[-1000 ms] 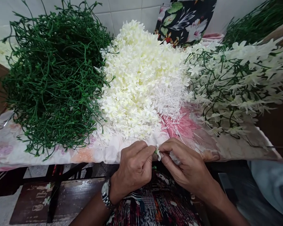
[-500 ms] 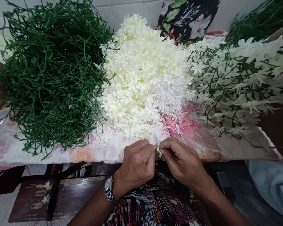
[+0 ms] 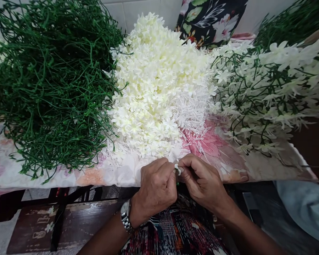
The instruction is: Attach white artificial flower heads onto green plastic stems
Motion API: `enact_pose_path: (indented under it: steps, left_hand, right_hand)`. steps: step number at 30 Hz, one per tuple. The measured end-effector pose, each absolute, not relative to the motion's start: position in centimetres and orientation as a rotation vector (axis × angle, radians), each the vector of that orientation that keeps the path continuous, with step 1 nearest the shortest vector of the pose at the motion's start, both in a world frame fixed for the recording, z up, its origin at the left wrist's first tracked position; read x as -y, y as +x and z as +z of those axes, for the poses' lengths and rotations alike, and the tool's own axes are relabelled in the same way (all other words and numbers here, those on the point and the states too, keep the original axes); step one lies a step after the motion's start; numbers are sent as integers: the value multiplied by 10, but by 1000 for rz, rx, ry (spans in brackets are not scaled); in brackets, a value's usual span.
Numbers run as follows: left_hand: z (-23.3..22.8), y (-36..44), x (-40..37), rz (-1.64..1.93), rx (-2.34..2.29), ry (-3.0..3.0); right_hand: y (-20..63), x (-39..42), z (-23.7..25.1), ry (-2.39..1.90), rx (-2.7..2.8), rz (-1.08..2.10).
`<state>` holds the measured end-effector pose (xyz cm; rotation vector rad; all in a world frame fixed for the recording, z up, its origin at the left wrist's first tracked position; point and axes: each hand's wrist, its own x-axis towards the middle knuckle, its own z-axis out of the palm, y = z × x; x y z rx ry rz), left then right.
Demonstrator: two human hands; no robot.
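Observation:
Close together at the table's front edge, both my hands are closed in pinches. Between the fingertips of my right hand [image 3: 203,179] is a small white artificial flower [image 3: 178,170]. My left hand [image 3: 157,182] presses thumb and finger together right beside the flower, on a green plastic stem that my fingers mostly hide; a little green shows at the fingertips. Beyond my hands rises a heap of loose cream-white flower heads [image 3: 151,88]. White thin stamens [image 3: 191,109] lie in a pile at its right side.
A big tangle of green plastic stems [image 3: 50,88] fills the left of the table. Assembled white flower sprays [image 3: 271,88] lie at the right. A floral cloth [image 3: 95,176] covers the table. Below left is a brown wooden board [image 3: 87,219] with fallen flowers.
The view has shifted slightly. My hands stay together at the same spot, with the white flower turned a little between the fingertips.

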<state>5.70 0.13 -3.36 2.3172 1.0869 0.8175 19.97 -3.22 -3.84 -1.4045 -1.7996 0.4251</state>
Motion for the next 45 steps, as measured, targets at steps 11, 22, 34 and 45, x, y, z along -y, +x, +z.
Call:
enact_pose_path:
  steps: [11,22,34,45]
  left_hand:
    - [-39,58,0,838,-1096,2377]
    - [-19,46,-8,605,-1015,1998]
    - [-26,44,-6,803,-972,1865]
    - [-34,51,-2,951,-992,2191]
  right_hand:
    - [198,32,-42,-1377,1802,378]
    - [198,34,-42,-1272,1767,344]
    - [199,32,-34,-1229,1868,248]
    - [200,29,-41,-1211,1857,341]
